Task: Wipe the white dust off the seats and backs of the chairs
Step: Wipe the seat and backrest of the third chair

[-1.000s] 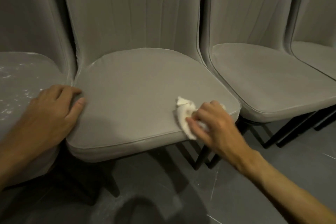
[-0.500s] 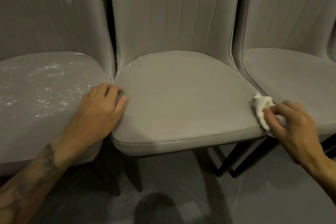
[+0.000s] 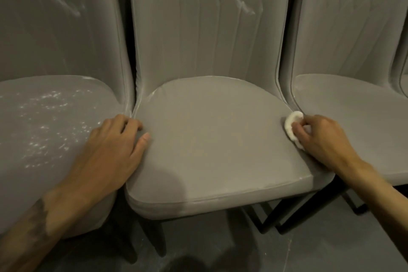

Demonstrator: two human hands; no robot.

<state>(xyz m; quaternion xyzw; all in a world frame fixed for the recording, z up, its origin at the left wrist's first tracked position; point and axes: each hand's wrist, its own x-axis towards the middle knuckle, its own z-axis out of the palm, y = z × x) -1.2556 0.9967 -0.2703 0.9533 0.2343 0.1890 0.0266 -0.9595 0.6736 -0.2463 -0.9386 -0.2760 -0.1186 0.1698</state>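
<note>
Three grey padded chairs stand side by side. The middle chair's seat (image 3: 209, 134) looks mostly free of dust, with a white streak on its back (image 3: 240, 4). White dust speckles the left chair's seat (image 3: 48, 117), and its back (image 3: 68, 6) carries a white streak. My right hand (image 3: 320, 141) grips a crumpled white cloth (image 3: 291, 123) and presses it on the middle seat's right edge, near the gap to the right chair (image 3: 353, 106). My left hand (image 3: 110, 150) rests flat on the middle seat's left edge, fingers spread over the seam between the two seats.
Black chair legs (image 3: 284, 212) stand under the seats on a dark grey floor (image 3: 220, 249). A sliver of a further chair (image 3: 404, 68) shows at the far right edge.
My right hand has slid the cloth from the seat's front right corner back along the right edge toward the chair back. The view has shifted left, showing more of the dusty left chair. My left hand stays put.
</note>
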